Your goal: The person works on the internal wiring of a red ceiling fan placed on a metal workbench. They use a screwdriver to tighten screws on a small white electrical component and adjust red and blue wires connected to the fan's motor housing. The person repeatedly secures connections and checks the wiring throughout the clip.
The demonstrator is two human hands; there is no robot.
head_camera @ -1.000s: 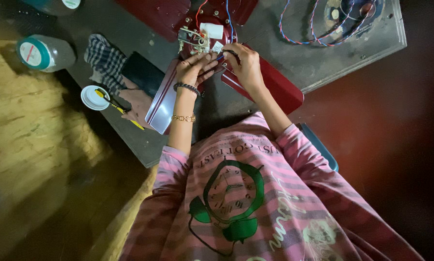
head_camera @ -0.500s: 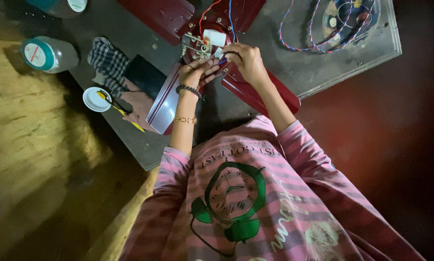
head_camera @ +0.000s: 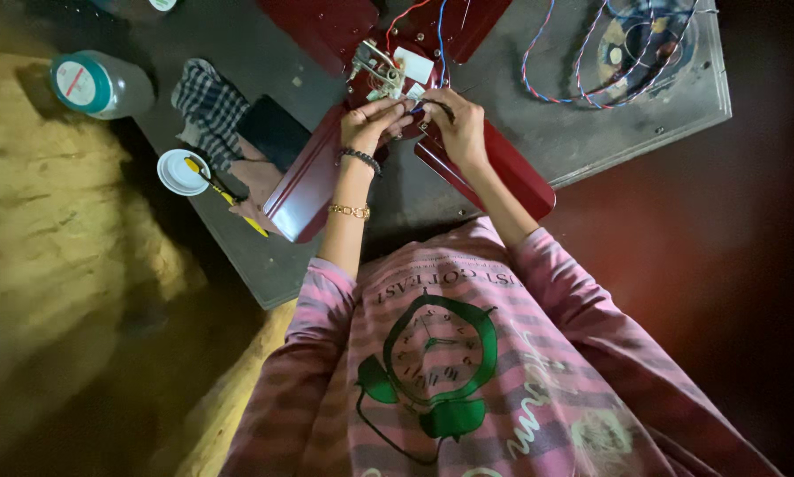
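Note:
A dark red ceiling fan (head_camera: 313, 172) lies on the grey table (head_camera: 538, 132), its blades spread out from a hub (head_camera: 388, 71) with a metal bracket and red, blue and white wires. My left hand (head_camera: 366, 124), with a bead bracelet and a gold chain on the wrist, pinches thin wires at the hub. My right hand (head_camera: 459, 124) meets it fingertip to fingertip, gripping the same bundle, and a black wire (head_camera: 441, 106) loops over its fingers. Both hands rest above the blade (head_camera: 503, 168) nearest me.
Left of the fan lie a black phone (head_camera: 273, 132), a checked cloth (head_camera: 207, 106), a white lid (head_camera: 178, 172) with a yellow-handled tool (head_camera: 233, 199) across it, and a teal-lidded jar (head_camera: 92, 84). A coil of red and blue wire (head_camera: 631, 49) sits far right.
Both hands stay at the fan hub; the fingertips have drawn closer together on the wires. The view has shifted slightly.

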